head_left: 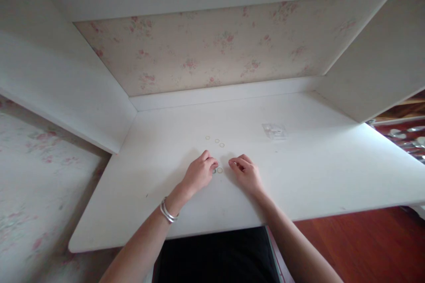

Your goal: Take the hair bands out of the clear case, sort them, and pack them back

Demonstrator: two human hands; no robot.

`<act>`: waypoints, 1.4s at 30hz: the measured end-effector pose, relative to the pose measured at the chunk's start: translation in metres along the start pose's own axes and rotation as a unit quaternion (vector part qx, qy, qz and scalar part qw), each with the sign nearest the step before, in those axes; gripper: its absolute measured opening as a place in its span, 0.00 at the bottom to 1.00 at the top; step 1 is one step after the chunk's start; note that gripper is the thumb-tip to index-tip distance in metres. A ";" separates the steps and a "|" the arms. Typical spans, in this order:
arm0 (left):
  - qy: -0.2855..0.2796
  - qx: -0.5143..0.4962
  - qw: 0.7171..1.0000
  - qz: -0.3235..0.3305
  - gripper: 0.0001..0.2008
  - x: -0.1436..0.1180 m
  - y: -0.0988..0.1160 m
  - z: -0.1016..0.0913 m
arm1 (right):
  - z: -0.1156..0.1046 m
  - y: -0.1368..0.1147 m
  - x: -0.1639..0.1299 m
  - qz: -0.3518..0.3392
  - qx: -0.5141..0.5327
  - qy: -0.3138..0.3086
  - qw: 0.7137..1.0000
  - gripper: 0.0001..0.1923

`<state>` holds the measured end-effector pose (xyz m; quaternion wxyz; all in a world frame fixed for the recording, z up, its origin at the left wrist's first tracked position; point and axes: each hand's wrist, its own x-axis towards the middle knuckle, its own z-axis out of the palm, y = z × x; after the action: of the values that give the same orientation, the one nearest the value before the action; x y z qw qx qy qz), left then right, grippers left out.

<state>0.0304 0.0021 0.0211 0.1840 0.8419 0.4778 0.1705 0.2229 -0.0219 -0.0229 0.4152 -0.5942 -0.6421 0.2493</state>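
Several small thin rings lie on the white desk. Farther out, a pale ring (207, 137) lies left of another ring (217, 140) and a third ring (222, 145). My left hand (199, 170) is closed, fingertips pinched together just above the desk. Close by its fingertips are a yellowish ring (219, 170) and a darker greenish ring (214, 171), the latter partly hidden by the fingers. To the right, apart from the left hand, my right hand (246, 174) is also closed in a pinch. Whatever either pinch holds is too small to make out.
A small clear plastic bag (275, 131) lies on the white desk (315, 163), beyond the right hand. White side panels (66, 62) and a back board with floral wallpaper (199, 53) enclose the desk. Silver bracelets (168, 211) circle my left wrist.
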 end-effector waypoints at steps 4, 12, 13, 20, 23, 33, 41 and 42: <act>-0.007 0.040 0.999 0.023 0.11 -0.007 0.009 0.005 | 0.000 0.000 0.000 0.001 0.010 0.003 1.000 0.13; -0.030 0.051 0.998 0.032 0.11 -0.004 0.010 0.013 | -0.001 -0.002 0.000 0.006 0.011 -0.004 1.000 0.13; -0.029 0.043 0.998 0.031 0.11 -0.004 0.011 0.012 | -0.001 -0.003 0.001 0.006 0.010 -0.003 1.000 0.13; 0.057 -0.089 0.994 -0.034 0.12 -0.003 -0.002 -0.007 | -0.001 -0.001 0.001 0.007 -0.003 -0.007 1.000 0.15; 0.125 -0.115 0.980 -0.099 0.14 -0.005 -0.027 -0.016 | 0.000 0.000 0.001 0.003 -0.016 -0.016 1.000 0.15; 0.165 -0.211 0.935 -0.232 0.17 -0.020 -0.091 -0.008 | 0.004 -0.022 -0.004 -0.148 -0.177 -0.133 0.964 0.13; 0.151 -0.230 0.938 -0.213 0.16 -0.021 -0.097 -0.007 | 0.011 -0.021 -0.005 -0.179 -0.219 -0.159 0.946 0.13; 0.150 -0.236 0.937 -0.209 0.16 -0.022 -0.097 -0.006 | 0.011 -0.021 -0.005 -0.180 -0.221 -0.161 0.945 0.13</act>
<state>-0.0552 0.0307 -0.0216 0.3349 0.6204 0.6111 0.3599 0.2016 -0.0286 -0.0131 0.2021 -0.4976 -0.8357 0.1147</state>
